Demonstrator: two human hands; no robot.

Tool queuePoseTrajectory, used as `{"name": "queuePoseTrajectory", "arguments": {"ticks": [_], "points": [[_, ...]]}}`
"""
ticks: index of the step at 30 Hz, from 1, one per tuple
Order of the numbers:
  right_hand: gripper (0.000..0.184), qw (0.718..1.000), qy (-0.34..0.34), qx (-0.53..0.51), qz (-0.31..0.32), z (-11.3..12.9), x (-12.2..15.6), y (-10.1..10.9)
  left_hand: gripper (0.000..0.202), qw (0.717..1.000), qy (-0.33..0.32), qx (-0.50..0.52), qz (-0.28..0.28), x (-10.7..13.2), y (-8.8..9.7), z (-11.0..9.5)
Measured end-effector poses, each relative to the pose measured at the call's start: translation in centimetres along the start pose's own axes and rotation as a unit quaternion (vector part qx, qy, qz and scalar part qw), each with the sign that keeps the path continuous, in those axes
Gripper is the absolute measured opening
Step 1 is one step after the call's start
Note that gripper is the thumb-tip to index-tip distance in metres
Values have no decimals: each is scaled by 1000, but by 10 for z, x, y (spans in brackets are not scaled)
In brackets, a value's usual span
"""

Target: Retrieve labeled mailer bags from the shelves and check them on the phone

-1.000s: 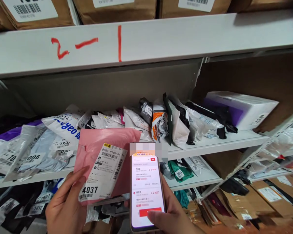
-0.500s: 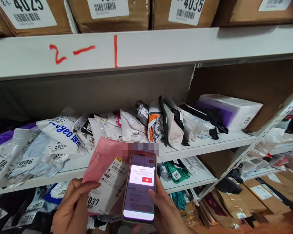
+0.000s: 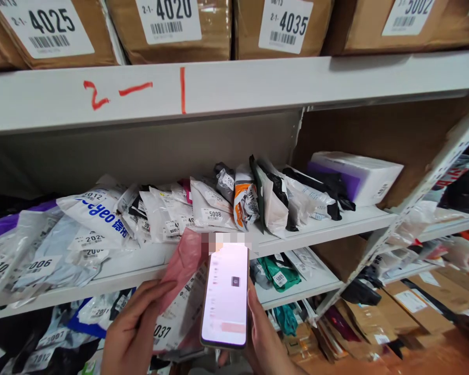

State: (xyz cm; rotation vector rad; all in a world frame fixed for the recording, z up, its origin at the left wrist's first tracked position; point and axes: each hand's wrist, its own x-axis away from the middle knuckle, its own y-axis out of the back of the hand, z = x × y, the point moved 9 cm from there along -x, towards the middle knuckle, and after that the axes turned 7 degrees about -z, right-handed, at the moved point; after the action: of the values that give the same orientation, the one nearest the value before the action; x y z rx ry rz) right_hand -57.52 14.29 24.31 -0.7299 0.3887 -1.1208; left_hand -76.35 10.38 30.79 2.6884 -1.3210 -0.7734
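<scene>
My left hand (image 3: 138, 317) is closed on the left edge of a pink mailer bag (image 3: 182, 260), thumb and fingers pinching it. A white shipping label (image 3: 172, 317) with barcodes and a number ending in 037 is stuck on the bag. In my right hand (image 3: 266, 328) is an upright smartphone (image 3: 224, 297), its screen bright and mostly white with a small dark square. The phone covers the right part of the bag. Most of my right fingers are hidden behind the phone. Both hands are in front of the middle shelf (image 3: 140, 265).
Labelled plastic parcels, among them a white printed bag (image 3: 97, 208), fill the middle shelf. A white box (image 3: 375, 177) stands at its right end. Brown cartons (image 3: 172, 41) sit on the upper shelf, marked "2-1" in red. More parcels (image 3: 279, 273) lie below; flat cartons (image 3: 410, 307) are at lower right.
The phone screen has gone from a dimmed page with a pop-up to a bright white page. My left hand and the pink bag have shifted right, closer to the phone. The view tilted slightly up.
</scene>
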Motion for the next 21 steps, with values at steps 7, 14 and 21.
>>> {"name": "queuePoseTrajectory", "arguments": {"ticks": [7,14,21], "points": [[79,997,29,68,27,1,4,-8,25,995,-49,80,47,-1,-38,-39],[68,992,74,97,-34,-6,6,10,35,987,-41,78,132,-17,-56,-43],[80,993,44,103,-32,-6,17,-6,35,988,-7,120,94,-18,-47,-40]]}}
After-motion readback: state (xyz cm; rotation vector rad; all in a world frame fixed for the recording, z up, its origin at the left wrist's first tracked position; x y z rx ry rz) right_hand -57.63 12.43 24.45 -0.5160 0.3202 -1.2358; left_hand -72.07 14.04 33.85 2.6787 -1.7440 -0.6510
